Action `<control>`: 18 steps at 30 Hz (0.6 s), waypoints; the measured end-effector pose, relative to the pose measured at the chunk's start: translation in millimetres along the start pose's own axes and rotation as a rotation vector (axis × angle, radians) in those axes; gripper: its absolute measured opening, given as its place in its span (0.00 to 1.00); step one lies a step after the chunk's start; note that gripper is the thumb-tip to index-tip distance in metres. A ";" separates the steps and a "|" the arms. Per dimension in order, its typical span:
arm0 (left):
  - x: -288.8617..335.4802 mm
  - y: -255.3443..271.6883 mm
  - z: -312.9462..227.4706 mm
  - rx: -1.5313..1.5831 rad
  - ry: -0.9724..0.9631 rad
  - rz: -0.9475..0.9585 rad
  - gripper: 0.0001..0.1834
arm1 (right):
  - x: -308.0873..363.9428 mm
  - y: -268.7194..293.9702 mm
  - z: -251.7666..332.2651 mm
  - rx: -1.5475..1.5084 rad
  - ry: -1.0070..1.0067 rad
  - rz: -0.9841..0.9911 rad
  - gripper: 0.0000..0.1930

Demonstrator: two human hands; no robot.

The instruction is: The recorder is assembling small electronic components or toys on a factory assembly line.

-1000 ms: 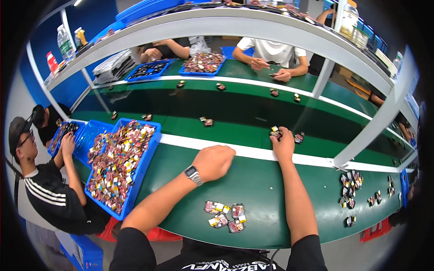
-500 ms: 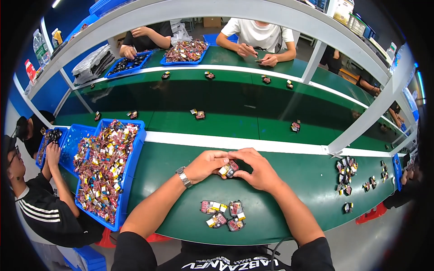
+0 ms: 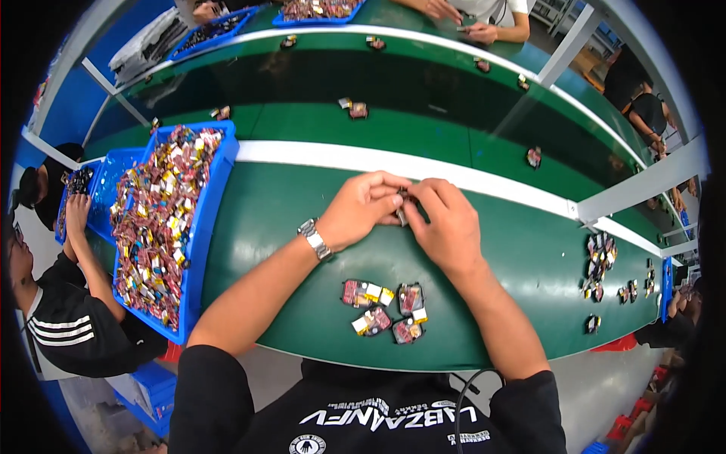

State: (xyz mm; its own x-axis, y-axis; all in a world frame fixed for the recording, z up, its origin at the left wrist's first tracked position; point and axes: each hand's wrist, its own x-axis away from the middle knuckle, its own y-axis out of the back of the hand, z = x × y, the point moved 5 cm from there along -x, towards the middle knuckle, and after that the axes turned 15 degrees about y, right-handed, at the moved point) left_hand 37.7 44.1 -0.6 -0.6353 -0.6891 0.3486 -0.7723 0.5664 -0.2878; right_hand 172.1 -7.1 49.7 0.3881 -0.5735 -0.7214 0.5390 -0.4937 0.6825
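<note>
Green worktable (image 3: 280, 204) along white rail (image 3: 340, 157). Small dark assembly (image 3: 402, 194) above table, mostly hidden, pinched between fingertips of left hand (image 3: 354, 210) and right hand (image 3: 449, 228). Four clear-and-red assemblies (image 3: 374, 320) clustered nearer body. Blue tray (image 3: 208, 219), parts-heaped, leftward.

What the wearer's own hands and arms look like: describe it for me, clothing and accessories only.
The left hand is gloveless, with a silver linked metal band at its wrist. The right hand is gloveless too, its wrist unadorned. Short black sleeves leave both forearms bare.
</note>
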 end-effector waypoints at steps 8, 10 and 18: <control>0.0 5.6 -0.3 0.048 -0.001 -0.021 0.14 | 1.5 -3.7 -7.3 -0.139 0.053 0.025 0.10; -0.1 4.9 0.4 0.021 -0.011 -0.014 0.15 | 5.5 -6.8 -14.0 -0.205 0.006 0.057 0.10; 3.0 3.8 -4.0 -0.013 -0.036 0.057 0.19 | 8.3 -11.5 -22.1 -0.443 -0.133 0.067 0.08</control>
State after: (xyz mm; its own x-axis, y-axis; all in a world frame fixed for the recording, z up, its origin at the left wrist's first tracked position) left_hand 32.9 46.0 2.9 -0.6778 -0.6713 0.3000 -0.7351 0.6105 -0.2948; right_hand 185.7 8.3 33.3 0.3496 -0.6879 -0.6360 0.7943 -0.1423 0.5906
